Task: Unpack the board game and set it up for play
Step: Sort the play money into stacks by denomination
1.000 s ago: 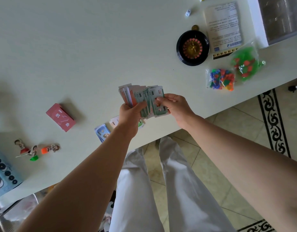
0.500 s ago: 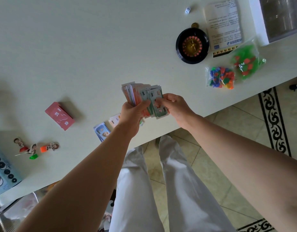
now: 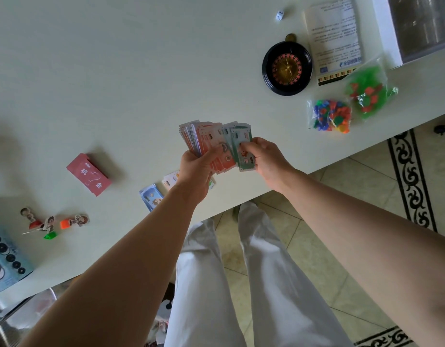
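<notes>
A fanned stack of play money [image 3: 211,139], orange and green notes, is held above the white table [image 3: 116,71] near its front edge. My left hand [image 3: 196,166] grips the stack from below, thumb across the notes. My right hand [image 3: 264,156] pinches the green notes at the stack's right side. Two small piles of notes, blue [image 3: 151,196] and white [image 3: 170,180], lie on the table under my left wrist.
A red card deck [image 3: 88,174] and three character pawns [image 3: 53,222] lie at left, beside a blue box [image 3: 6,261]. At right are a black roulette wheel [image 3: 286,67], a die [image 3: 279,15], a rules sheet [image 3: 334,36], two bags of coloured pieces [image 3: 329,116] and a box lid [image 3: 389,33].
Both hands stay on the money stack in nearly the same spot; the fan has closed slightly and the green notes sit a little further right.
</notes>
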